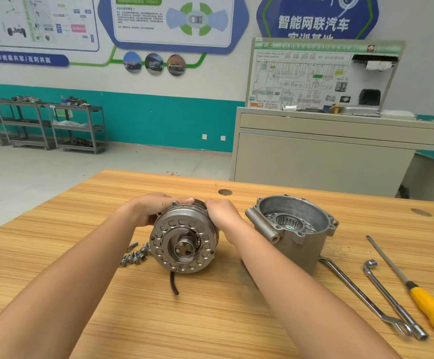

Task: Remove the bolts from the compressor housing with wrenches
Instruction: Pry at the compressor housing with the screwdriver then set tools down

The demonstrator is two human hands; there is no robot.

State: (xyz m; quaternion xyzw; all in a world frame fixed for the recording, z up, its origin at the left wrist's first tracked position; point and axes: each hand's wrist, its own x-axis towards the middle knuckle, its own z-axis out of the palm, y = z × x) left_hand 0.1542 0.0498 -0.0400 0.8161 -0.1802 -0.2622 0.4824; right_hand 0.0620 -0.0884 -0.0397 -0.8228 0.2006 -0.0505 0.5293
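A round metal compressor core [183, 244] with a ring of slots and a central shaft stands tilted on the wooden table [210, 320], its face toward me. My left hand [151, 207] grips its upper left rim. My right hand [222, 213] grips its upper right rim. A short black cable hangs from its underside. The empty aluminium compressor housing [292, 230] stands open-side up just to the right. Several removed bolts [134, 255] lie in a pile left of the core. Two L-shaped socket wrenches [392, 297] lie on the right.
A yellow-handled screwdriver [428, 304] lies at the right edge of the table. Behind the table stand a beige cabinet [322, 156] with a wiring diagram board and grey metal shelving carts [78, 128] along the teal wall.
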